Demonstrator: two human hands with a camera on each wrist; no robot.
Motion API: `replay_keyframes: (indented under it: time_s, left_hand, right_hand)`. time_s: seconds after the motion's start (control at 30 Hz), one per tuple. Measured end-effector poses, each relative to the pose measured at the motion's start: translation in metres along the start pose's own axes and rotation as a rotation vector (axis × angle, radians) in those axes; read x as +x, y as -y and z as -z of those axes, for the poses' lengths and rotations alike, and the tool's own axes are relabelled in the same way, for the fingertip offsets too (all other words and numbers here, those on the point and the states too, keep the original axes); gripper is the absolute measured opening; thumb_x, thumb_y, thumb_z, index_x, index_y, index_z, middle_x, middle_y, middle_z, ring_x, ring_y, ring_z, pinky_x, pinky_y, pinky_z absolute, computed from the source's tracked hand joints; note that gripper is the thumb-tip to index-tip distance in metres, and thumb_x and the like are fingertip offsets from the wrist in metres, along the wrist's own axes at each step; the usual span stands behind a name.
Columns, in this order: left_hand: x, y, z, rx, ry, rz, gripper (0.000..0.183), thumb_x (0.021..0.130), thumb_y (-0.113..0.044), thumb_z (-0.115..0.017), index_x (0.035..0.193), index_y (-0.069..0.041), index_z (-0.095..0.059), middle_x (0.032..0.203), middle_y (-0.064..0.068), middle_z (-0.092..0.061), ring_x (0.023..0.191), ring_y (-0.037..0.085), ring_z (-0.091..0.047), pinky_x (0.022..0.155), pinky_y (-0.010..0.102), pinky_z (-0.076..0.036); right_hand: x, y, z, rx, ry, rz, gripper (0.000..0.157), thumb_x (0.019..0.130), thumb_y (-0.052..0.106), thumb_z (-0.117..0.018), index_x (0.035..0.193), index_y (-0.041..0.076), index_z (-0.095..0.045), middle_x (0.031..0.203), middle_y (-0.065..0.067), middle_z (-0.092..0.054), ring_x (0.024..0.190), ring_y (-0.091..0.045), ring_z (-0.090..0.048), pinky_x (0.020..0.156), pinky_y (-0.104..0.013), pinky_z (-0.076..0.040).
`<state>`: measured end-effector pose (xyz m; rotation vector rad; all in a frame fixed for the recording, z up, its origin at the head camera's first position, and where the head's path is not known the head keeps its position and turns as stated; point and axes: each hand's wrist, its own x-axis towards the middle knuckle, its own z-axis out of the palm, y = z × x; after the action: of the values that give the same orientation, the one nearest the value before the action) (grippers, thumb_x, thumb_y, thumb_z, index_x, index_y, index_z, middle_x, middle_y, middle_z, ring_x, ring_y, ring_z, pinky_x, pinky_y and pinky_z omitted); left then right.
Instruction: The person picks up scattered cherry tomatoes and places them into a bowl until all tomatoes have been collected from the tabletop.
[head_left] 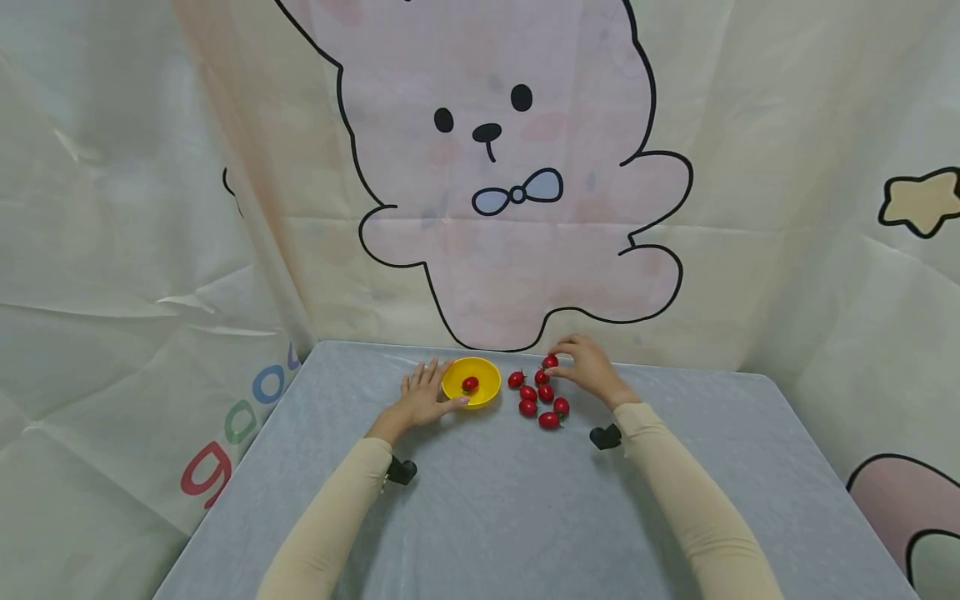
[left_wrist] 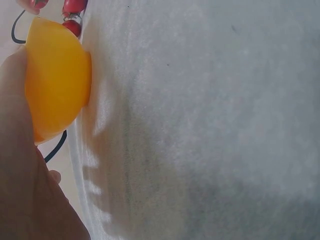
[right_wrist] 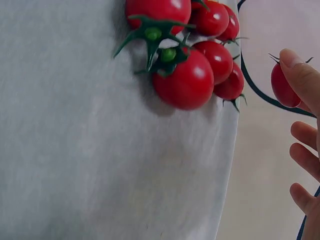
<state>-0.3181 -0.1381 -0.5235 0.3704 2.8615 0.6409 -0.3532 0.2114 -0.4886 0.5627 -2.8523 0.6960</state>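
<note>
The person's left hand (head_left: 422, 397) and right hand (head_left: 591, 369) are bare beyond cream sleeves (head_left: 326, 517), long, close-fitting and lightly creased; at each cuff (head_left: 636, 416) juts a small black piece (head_left: 402, 472) with a rounded, two-lobed outline, rather like a heart

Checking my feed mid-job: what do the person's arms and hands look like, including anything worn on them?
The left sleeve and right sleeve are long, plain and cream-coloured, reaching the wrists. The left hand and right hand wear no gloves. A small black piece with a roughly heart-shaped outline shows at each wrist, left and right.
</note>
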Motion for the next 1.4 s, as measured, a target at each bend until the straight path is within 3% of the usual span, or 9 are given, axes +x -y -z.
replay_keyframes:
  time_s: [0.83,1.4]
  left_hand:
    - [0.001,0.0,-0.001,0.003,-0.008,0.001,0.095,0.086,-0.076,-0.049,0.16,-0.028,-0.013,0.169,0.011,-0.006,0.155,0.04,-0.003,0.121,0.068,-0.002]
    - [0.004,0.001,-0.003,0.009,-0.003,-0.001,0.095,0.087,-0.076,-0.049,0.16,-0.027,-0.011,0.169,0.012,-0.006,0.154,0.042,-0.003,0.12,0.068,-0.001]
  right_hand:
    - [0.019,0.035,-0.008,-0.012,0.037,0.035,0.039,0.084,0.042,-0.077,0.115,0.019,-0.073,0.137,-0.011,-0.059,0.13,-0.033,-0.049,0.113,-0.057,-0.038]
    - [0.025,0.053,-0.012,0.009,0.056,0.074,0.04,0.084,0.042,-0.076,0.116,0.019,-0.072,0.133,-0.009,-0.059,0.124,-0.031,-0.051,0.112,-0.055,-0.038]
